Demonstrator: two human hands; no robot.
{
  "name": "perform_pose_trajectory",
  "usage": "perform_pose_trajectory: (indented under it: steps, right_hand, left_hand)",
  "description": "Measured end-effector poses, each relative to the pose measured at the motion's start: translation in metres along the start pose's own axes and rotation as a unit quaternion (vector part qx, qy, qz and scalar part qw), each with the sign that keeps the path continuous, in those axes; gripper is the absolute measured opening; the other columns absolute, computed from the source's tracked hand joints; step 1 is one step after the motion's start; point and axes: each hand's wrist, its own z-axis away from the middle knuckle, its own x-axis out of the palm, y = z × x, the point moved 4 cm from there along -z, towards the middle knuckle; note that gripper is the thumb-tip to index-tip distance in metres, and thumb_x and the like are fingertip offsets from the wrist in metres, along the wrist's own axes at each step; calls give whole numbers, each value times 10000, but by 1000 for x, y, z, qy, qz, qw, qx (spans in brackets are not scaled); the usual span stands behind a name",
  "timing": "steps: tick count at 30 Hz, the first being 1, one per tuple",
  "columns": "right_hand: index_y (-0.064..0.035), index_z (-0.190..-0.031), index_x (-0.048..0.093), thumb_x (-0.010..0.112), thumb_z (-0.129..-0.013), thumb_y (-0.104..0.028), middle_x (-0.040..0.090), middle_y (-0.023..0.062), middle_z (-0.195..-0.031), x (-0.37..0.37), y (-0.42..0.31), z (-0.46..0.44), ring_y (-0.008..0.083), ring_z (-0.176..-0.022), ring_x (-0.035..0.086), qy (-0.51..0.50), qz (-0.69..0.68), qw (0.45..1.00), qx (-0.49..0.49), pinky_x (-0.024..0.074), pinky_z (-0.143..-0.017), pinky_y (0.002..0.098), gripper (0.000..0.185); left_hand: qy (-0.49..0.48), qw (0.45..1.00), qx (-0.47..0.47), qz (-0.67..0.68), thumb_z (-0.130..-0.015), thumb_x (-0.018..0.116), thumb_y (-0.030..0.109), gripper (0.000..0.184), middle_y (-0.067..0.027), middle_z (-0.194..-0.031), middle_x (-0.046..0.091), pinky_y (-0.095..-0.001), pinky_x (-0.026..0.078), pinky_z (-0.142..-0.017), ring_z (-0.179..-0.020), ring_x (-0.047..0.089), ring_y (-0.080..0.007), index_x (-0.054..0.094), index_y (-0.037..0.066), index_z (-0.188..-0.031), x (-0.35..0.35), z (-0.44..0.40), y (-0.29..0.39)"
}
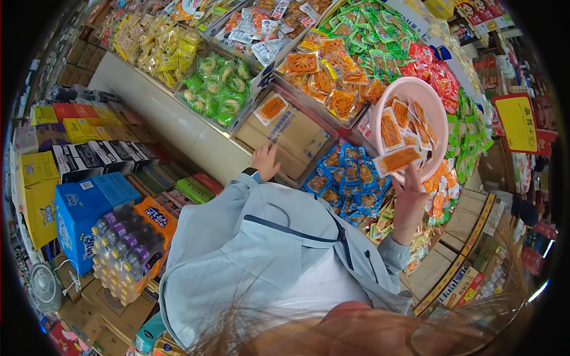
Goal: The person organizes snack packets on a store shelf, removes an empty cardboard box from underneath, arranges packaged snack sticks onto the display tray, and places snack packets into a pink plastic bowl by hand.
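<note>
My right hand [409, 204] is at the near side of a pink plastic basin [440, 118], its fingertips pinching the edge of an orange snack packet [399, 159] that lies across the rim. Inside the basin are several similar packets [392, 129] in clear wrappers with orange strips. My left hand [265, 162], with a watch on its wrist, rests over the near-left edge of a cardboard-lined compartment [297, 139]; its fingers are apart and hold nothing. A single orange packet [271, 109] lies at the far end of that cardboard.
Blue-wrapped snacks [350, 178] fill the section between my hands. Beyond are green packs [217, 89], orange packs [332, 71] and red bags [433, 71]. At left stand a blue carton [80, 219], a shrink-wrapped bottle pack [127, 246] and a small fan [44, 288].
</note>
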Motion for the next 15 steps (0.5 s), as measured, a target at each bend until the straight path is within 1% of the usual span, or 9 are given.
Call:
perform_pose_trajectory:
  steps: [3,4,6,7,8,10,11,14,15]
  right_hand:
    - [17,-1354,356,317,-974,-453,371,147,-1401,42,32,-7,280,-1325,321,-126,-38,988,81,329,-1046,479,606]
    - [27,-1351,361,310,-945,-533,359,145,-1400,61,48,-11,267,-1329,308,-191,52,978,69,318,-1048,481,693]
    - [36,-1338,375,299,-944,-553,353,135,-1383,108,92,-15,256,-1322,308,-257,133,952,95,312,-1044,463,713]
    - [36,-1329,385,294,-972,-494,360,128,-1367,134,114,-15,257,-1311,320,-259,125,948,134,317,-1038,443,645]
    - [47,-1320,389,319,-975,-443,361,131,-1361,163,130,-19,250,-1301,332,-275,167,933,160,322,-1033,421,603]
    - [59,-1302,402,380,-969,-379,389,138,-1337,209,165,-20,252,-1268,367,-283,151,930,179,331,-1021,378,551]
    - [61,-1294,412,417,-960,-367,415,142,-1317,219,189,-20,261,-1245,390,-274,91,941,175,336,-1015,357,542]
    - [-3,-1162,558,395,-936,-488,592,133,-1030,220,278,-37,260,-1062,534,-284,230,923,122,408,-923,334,559]
    - [-2,-1202,527,416,-937,-462,583,129,-1074,211,298,-32,263,-1069,529,-273,239,920,146,405,-926,352,542]
  left_hand:
    - [22,1000,15,-4,-753,656,294,710,-178,-1373,335,-493,228,-1046,-1246,326,-372,350,105,-1364,-6,1,-9]
    - [36,999,11,-18,-757,653,301,706,-178,-1372,335,-501,218,-1048,-1250,321,-370,350,104,-1364,-9,1,-10]
    - [68,997,-2,-30,-783,632,321,685,-178,-1372,333,-535,184,-1055,-1266,304,-365,349,90,-1363,-18,5,-14]
    - [92,995,-16,-27,-785,637,321,694,-168,-1377,331,-542,183,-1055,-1274,303,-358,341,91,-1368,-25,10,-16]
    - [116,993,-29,-23,-786,642,322,702,-158,-1382,328,-549,183,-1055,-1282,302,-351,333,92,-1373,-31,15,-18]
    - [152,987,-54,-10,-796,635,337,709,-159,-1383,324,-553,176,-1059,-1291,291,-350,319,88,-1380,-41,23,-23]
    - [161,985,-65,0,-803,623,351,708,-170,-1379,323,-551,169,-1063,-1292,282,-355,313,85,-1381,-44,29,-29]
    - [168,981,-100,7,-814,606,383,722,-183,-1380,311,-557,159,-1065,-1300,264,-360,294,83,-1391,-46,42,-38]
    - [169,979,-110,4,-815,604,392,729,-184,-1383,305,-562,157,-1064,-1303,259,-360,287,84,-1396,-48,42,-42]
